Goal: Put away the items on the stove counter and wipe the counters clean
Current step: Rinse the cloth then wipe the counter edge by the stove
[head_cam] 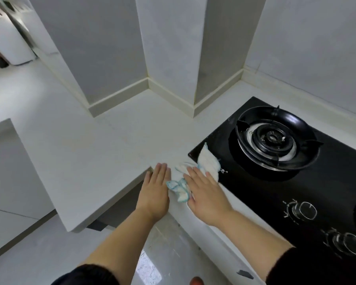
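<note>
Both hands lay flat, fingers straight! The right hand (206,194) pressed down on the cloth (209,161), and the left hand (155,192) rested on the white counter (111,145) just beside it. The cloth was crumpled, white with pale blue edging, straddling the counter's front and the near corner of the black stove (255,202), short of the burner (273,138).

I have the cloth (209,161) under the right hand (206,194) on the surface (111,151), with the left hand (155,192) just left. Right of that hand lies the hob (245,192), the cloth overlapping its corner; the burner (273,138) is beyond, the knobs (302,210) nearer.
</note>
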`<state>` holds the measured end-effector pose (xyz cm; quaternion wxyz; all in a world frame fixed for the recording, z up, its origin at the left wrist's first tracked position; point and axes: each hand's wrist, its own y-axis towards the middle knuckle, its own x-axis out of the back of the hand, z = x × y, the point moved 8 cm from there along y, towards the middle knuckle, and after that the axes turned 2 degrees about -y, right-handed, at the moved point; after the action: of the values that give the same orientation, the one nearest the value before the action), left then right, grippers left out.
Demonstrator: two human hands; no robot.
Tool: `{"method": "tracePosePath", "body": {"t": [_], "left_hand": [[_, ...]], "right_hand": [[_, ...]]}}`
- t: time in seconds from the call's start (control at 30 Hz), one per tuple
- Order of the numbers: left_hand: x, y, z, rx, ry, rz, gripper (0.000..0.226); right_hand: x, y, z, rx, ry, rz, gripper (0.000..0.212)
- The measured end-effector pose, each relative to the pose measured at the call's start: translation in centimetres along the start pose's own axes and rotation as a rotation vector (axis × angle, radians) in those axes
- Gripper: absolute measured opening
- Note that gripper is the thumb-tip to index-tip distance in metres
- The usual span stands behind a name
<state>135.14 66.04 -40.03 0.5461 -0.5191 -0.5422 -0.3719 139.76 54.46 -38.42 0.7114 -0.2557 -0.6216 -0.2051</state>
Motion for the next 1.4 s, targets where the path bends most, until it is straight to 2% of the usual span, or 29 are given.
{"method": "tracePosePath", "body": {"t": [0.23, 0.3, 0.47, 0.6, 0.67, 0.73, 0.8, 0.83, 0.87, 0.9, 0.93, 0.97, 1.0, 1.03, 1.07, 1.1, 1.17, 1.27, 1.33, 1.4], "left_hand": [[-1.1, -2.2, -10.2, -0.303, 0.015, 0.104, 0.080], [-1.7, -3.3, -13.2, -0.388, 0.054, 0.150, 0.083], [-3.2, -7.1, -21.1, -0.607, 0.150, 0.281, 0.081], [-3.7, -8.9, -24.7, -0.632, 0.129, 0.352, 0.073], [-3.5, -9.0, -25.2, -0.610, 0.114, 0.368, 0.074], [-3.3, -8.8, -25.2, -0.596, 0.098, 0.365, 0.074], [-3.0, -8.7, -25.4, -0.585, 0.077, 0.352, 0.073], [-2.9, -8.7, -25.4, -0.570, 0.063, 0.352, 0.073], [-2.8, -8.7, -25.5, -0.555, 0.047, 0.356, 0.072], [-2.7, -8.7, -25.6, -0.539, 0.034, 0.358, 0.071], [-2.5, -8.7, -25.9, -0.525, 0.024, 0.357, 0.070], [-2.3, -8.7, -26.0, -0.514, 0.018, 0.352, 0.070], [-2.1, -8.6, -26.2, -0.505, 0.013, 0.341, 0.069], [-1.9, -8.6, -26.4, -0.495, 0.013, 0.326, 0.069], [-1.9, -8.6, -26.7, -0.486, 0.016, 0.308, 0.069], [-1.9, -8.7, -26.8, -0.477, 0.020, 0.285, 0.068], [-1.9, -8.9, -27.2, -0.474, 0.032, 0.236, 0.066], [-2.7, -10.0, -28.5, -0.568, 0.052, 0.231, 0.059], [-3.2, -10.7, -29.8, -0.657, 0.052, 0.246, 0.055], [-3.7, -11.1, -30.8, -0.678, 0.034, 0.261, 0.053]], "right_hand": [[-1.7, -14.2, -4.8, -0.316, 0.007, -0.037, 0.057], [-2.1, -17.6, -6.0, -0.396, 0.082, -0.017, 0.061], [-2.3, -29.8, -10.1, -0.672, 0.257, -0.196, 0.056], [-1.9, -40.8, -12.9, -1.017, 0.331, -0.362, 0.054], [0.0, -43.6, -13.2, -1.194, 0.463, -0.451, 0.044], [2.5, -43.3, -13.6, -1.277, 0.715, -0.620, 0.026], [4.3, -40.3, -14.0, -1.176, 1.172, -0.778, 0.025], [4.7, -38.2, -13.9, -1.104, 1.407, -0.788, 0.024], [4.6, -36.4, -13.9, -1.074, 1.527, -0.724, 0.019], [4.2, -35.2, -14.2, -1.093, 1.455, -0.607, 0.014], [3.6, -34.5, -14.6, -1.128, 1.208, -0.437, 0.015], [2.7, -34.3, -14.7, -1.160, 0.847, -0.258, 0.020], [2.1, -34.2, -14.5, -1.157, 0.483, -0.172, 0.029], [1.3, -33.8, -13.6, -1.075, 0.222, -0.129, 0.038], [0.3, -33.3, -12.3, -0.972, 0.067, -0.109, 0.045], [-1.2, -33.1, -11.2, -0.908, 0.007, -0.081, 0.051], [-2.7, -33.7, -10.3, -0.891, -0.002, -0.074, 0.055], [-1.9, -36.3, -10.3, -0.813, -0.035, -0.201, 0.037], [-2.1, -40.9, -11.4, -0.882, -0.053, -0.250, 0.035], [-2.2, -47.8, -13.4, -1.106, -0.055, -0.262, 0.030]]}}
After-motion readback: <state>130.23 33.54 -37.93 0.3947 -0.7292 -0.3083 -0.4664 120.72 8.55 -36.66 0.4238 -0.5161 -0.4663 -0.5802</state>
